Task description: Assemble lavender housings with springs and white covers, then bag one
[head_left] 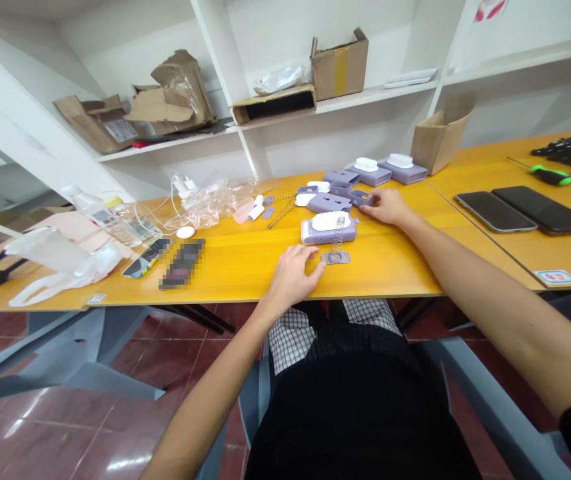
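My left hand (292, 272) rests at the table's front with thumb and forefinger apart, holding nothing. Just right of its fingertips lies a small flat purple plate (336, 258), with a thin metal spring (337, 241) rising from it. Behind them lies a purple plastic case (332, 236) with a white oval piece (329, 221) on top. My right hand (389, 207) reaches further back, its fingers closed on the edge of a purple plastic piece (359, 197). Next to that is a perforated purple shell (329, 203). The right fingertips partly cover the piece.
Finished-looking purple cases (405, 170) with white tops stand at the back. Loose springs (281, 215) and small white parts (256, 211) lie left. Phones (545, 210) and a screwdriver (550, 175) are right; a plastic cup (48, 250) and clear bags (215, 203) are left.
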Action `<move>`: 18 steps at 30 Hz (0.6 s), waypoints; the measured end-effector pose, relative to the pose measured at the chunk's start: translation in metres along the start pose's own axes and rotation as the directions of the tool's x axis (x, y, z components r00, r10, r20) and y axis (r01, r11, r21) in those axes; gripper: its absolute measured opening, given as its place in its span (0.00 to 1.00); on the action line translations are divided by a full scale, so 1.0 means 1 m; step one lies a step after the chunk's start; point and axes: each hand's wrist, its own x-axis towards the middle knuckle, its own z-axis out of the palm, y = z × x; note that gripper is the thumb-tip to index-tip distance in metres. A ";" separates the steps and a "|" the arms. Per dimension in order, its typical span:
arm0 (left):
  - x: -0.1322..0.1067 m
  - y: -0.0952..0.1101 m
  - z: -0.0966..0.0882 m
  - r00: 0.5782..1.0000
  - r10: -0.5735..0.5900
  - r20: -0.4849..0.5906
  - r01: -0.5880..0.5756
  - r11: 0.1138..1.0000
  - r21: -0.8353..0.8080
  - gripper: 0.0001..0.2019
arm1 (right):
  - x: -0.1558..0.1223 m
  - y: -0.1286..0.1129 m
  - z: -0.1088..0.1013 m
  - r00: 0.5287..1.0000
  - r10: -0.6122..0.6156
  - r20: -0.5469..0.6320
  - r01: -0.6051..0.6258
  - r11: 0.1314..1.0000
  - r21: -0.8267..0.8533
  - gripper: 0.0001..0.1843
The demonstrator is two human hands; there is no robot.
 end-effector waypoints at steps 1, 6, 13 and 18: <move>0.000 0.004 0.001 0.999 0.016 0.030 -0.016 1.000 0.005 0.23 | -0.005 0.000 -0.004 0.999 0.026 -0.022 -0.025 0.999 0.032 0.13; 0.004 0.015 0.001 0.988 0.002 0.154 -0.008 0.999 0.041 0.35 | -0.039 -0.014 -0.033 0.985 0.018 -0.169 0.032 0.958 0.285 0.28; 0.019 0.024 0.014 0.997 -0.012 0.081 0.029 0.978 -0.205 0.21 | -0.092 -0.056 -0.052 0.960 -0.084 -0.266 0.198 0.876 0.440 0.23; 0.021 0.025 0.018 0.999 0.003 0.053 0.013 0.957 -0.291 0.11 | -0.095 -0.076 -0.044 0.949 -0.145 -0.281 0.279 0.803 0.527 0.22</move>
